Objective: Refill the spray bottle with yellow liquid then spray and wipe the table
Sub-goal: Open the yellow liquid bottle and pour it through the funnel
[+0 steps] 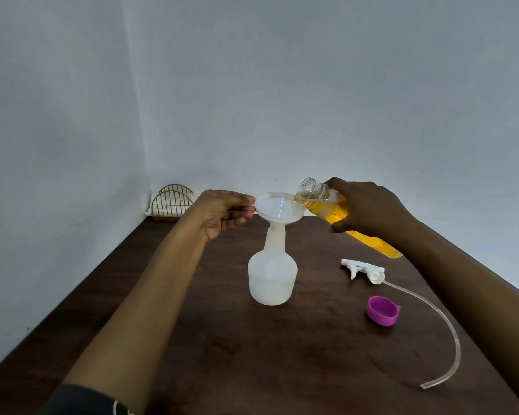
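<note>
A white translucent spray bottle (272,275) stands upright on the dark wooden table (222,354), its top off. In its neck sits a white funnel (279,208). My left hand (222,212) pinches the funnel's left rim. My right hand (369,209) grips a clear bottle of yellow liquid (330,206), tilted with its open mouth over the funnel's right edge; liquid reaches the mouth. The white spray head (364,270) lies on the table to the right, its long clear tube (450,327) curving toward me.
A purple cap (383,310) lies open side up, right of the spray bottle. A gold wire rack (171,205) stands in the far left corner against the wall. White walls close in the table at the back and left.
</note>
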Motion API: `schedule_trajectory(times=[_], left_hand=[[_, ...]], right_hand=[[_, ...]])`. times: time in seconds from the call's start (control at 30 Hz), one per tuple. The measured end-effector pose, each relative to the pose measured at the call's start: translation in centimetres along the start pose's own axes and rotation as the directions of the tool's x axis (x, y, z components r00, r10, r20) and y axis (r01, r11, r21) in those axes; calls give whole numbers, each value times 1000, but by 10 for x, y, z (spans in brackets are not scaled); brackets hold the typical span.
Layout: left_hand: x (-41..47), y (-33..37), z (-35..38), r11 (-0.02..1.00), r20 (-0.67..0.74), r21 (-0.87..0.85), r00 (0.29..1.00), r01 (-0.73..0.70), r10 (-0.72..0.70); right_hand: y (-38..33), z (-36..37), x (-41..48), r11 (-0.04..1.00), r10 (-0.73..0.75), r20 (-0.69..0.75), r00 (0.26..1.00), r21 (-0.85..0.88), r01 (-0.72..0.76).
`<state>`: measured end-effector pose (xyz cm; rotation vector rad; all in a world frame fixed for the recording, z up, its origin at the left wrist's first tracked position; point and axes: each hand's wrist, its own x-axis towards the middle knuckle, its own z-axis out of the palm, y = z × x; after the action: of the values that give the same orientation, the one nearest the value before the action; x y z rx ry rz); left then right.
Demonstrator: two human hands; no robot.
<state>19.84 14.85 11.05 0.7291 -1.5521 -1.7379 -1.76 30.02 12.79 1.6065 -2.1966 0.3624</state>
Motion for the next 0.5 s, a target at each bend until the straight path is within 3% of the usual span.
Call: schedule_trajectory(times=[0.5], left_hand=[[-1,1,1,1000,2,-5,1000,10,-10]], right_hand=[[1,0,1,1000,0,2,1000,2,0]])
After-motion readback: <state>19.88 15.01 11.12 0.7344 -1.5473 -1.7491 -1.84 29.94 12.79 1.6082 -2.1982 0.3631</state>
